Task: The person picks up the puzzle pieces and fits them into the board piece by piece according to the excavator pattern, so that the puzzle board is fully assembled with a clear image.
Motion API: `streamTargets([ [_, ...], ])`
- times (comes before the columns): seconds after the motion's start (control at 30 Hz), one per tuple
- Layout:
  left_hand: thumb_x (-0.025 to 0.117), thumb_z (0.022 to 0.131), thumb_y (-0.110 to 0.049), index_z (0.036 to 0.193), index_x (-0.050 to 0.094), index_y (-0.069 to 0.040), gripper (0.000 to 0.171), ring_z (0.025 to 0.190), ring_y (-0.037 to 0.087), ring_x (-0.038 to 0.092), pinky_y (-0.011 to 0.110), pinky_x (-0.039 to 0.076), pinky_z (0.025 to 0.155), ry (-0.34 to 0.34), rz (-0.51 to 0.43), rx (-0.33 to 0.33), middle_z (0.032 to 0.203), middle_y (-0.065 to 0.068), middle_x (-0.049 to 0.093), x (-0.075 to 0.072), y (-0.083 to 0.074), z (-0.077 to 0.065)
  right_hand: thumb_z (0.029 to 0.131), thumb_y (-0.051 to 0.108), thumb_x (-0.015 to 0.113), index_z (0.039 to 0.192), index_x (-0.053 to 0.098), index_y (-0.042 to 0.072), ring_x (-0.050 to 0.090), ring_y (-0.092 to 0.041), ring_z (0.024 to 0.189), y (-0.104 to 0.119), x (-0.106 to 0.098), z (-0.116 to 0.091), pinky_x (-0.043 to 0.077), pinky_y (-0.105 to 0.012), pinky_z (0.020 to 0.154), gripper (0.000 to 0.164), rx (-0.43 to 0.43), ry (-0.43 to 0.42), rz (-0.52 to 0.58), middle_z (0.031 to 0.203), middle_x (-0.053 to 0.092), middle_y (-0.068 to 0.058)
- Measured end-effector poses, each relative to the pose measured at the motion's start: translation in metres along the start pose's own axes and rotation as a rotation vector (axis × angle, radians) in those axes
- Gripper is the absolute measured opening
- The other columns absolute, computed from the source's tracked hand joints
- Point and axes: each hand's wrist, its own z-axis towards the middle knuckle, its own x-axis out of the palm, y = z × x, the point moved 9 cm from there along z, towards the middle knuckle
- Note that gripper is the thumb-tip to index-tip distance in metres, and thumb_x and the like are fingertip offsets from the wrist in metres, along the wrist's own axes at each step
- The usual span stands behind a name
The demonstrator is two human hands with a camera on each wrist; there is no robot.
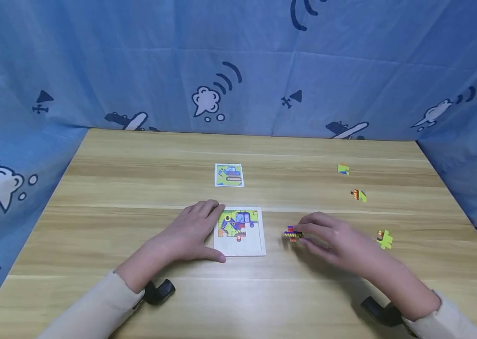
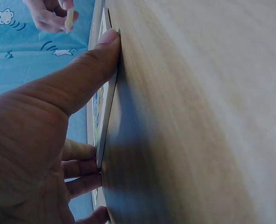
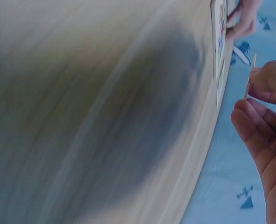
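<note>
sleeves: pale, on both forearms; a black wrist mount shows below the left cuff.
left hand: fingers spread, thumb touching the edge of the puzzle board.
right hand: fingertips and thumb narrowed, pinching a puzzle piece; both hands are in use.
held piece: red, yellow and black, raised above the desk, right of the board.
puzzle board: flat, about midway between the desk's left and right edges; upper part filled with a digger picture, lower part mostly bare.
green piece: toward the desk's right edge.
red-and-green piece: farther back.
green-and-blue piece: nearest the far right corner.
picture card: beyond the board, toward the far edge, showing a digger.
blue cloth: behind the far edge.
</note>
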Motion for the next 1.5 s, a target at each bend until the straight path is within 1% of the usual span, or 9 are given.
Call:
streamTargets([
  [0.07,0.085,0.076,-0.065,0.163,0.033,-0.004,0.119,0.155,0.036,0.034,0.059,0.03,0.128,-0.003,-0.001,-0.003,0.165,0.016,0.037,0.0,0.0,0.0,0.08,0.006,0.087,0.116,0.077,0.013,0.069,-0.006,0.091,0.003,0.006,0.006,0.062,-0.024,0.078,0.038,-0.008,0.011,0.004,0.108,0.071,0.003],
  [0.17,0.086,0.076,-0.065,0.163,0.033,-0.004,0.118,0.155,0.036,0.034,0.058,0.03,0.128,-0.006,0.0,-0.004,0.165,0.016,0.037,-0.001,0.0,0.0,0.083,0.008,0.086,0.117,0.077,0.011,0.069,-0.007,0.092,0.008,0.014,0.016,0.063,-0.027,0.079,0.036,-0.013,0.027,0.014,0.108,0.071,0.001],
  [0.43,0.085,0.076,-0.066,0.163,0.032,-0.004,0.119,0.155,0.036,0.033,0.058,0.029,0.129,0.0,-0.001,-0.002,0.165,0.016,0.037,0.0,0.0,0.001,0.09,0.015,0.082,0.124,0.077,0.013,0.068,-0.009,0.094,0.015,0.037,0.038,0.064,-0.029,0.083,0.035,0.06,0.138,0.032,0.113,0.072,-0.002],
  [0.57,0.085,0.077,-0.066,0.163,0.032,-0.003,0.119,0.155,0.036,0.033,0.058,0.029,0.129,-0.004,0.002,0.003,0.165,0.016,0.037,0.0,0.0,0.001,0.092,0.017,0.08,0.126,0.077,0.016,0.068,-0.009,0.096,0.018,0.045,0.047,0.064,-0.029,0.084,0.034,0.073,0.178,0.033,0.115,0.071,-0.001],
  [0.77,0.084,0.077,-0.066,0.163,0.033,-0.002,0.118,0.155,0.037,0.034,0.058,0.029,0.129,-0.008,0.007,0.011,0.165,0.017,0.038,-0.002,-0.001,0.0,0.093,0.016,0.08,0.125,0.077,0.014,0.068,-0.012,0.096,0.026,0.056,0.059,0.064,-0.029,0.083,0.032,0.027,0.197,0.012,0.113,0.072,-0.004],
  [0.97,0.084,0.077,-0.066,0.163,0.032,-0.002,0.118,0.155,0.036,0.033,0.058,0.029,0.129,-0.007,0.005,0.014,0.164,0.017,0.038,-0.002,-0.002,0.001,0.093,0.016,0.08,0.124,0.078,0.012,0.069,-0.014,0.095,0.03,0.063,0.064,0.063,-0.027,0.081,0.032,-0.007,0.208,-0.046,0.113,0.071,-0.007],
  [1.13,0.084,0.077,-0.066,0.162,0.032,-0.002,0.118,0.155,0.036,0.034,0.058,0.029,0.129,-0.008,0.004,0.019,0.164,0.017,0.038,-0.001,-0.002,0.001,0.092,0.016,0.081,0.124,0.078,0.012,0.069,-0.013,0.094,0.033,0.066,0.066,0.063,-0.026,0.079,0.032,-0.021,0.214,-0.087,0.112,0.071,-0.007],
  [1.3,0.084,0.077,-0.066,0.162,0.033,-0.002,0.118,0.155,0.036,0.034,0.058,0.029,0.129,-0.01,0.004,0.018,0.164,0.017,0.038,-0.001,-0.002,0.0,0.093,0.015,0.08,0.122,0.079,0.011,0.069,-0.014,0.094,0.037,0.066,0.067,0.063,-0.026,0.079,0.03,-0.055,0.196,-0.116,0.109,0.07,-0.007],
  [1.5,0.084,0.077,-0.066,0.162,0.032,-0.002,0.118,0.155,0.036,0.033,0.058,0.028,0.129,-0.007,0.003,0.014,0.164,0.016,0.037,0.0,-0.001,0.0,0.091,0.014,0.082,0.121,0.079,0.011,0.069,-0.013,0.095,0.039,0.069,0.069,0.063,-0.026,0.081,0.031,-0.046,0.215,-0.143,0.108,0.072,-0.005],
])
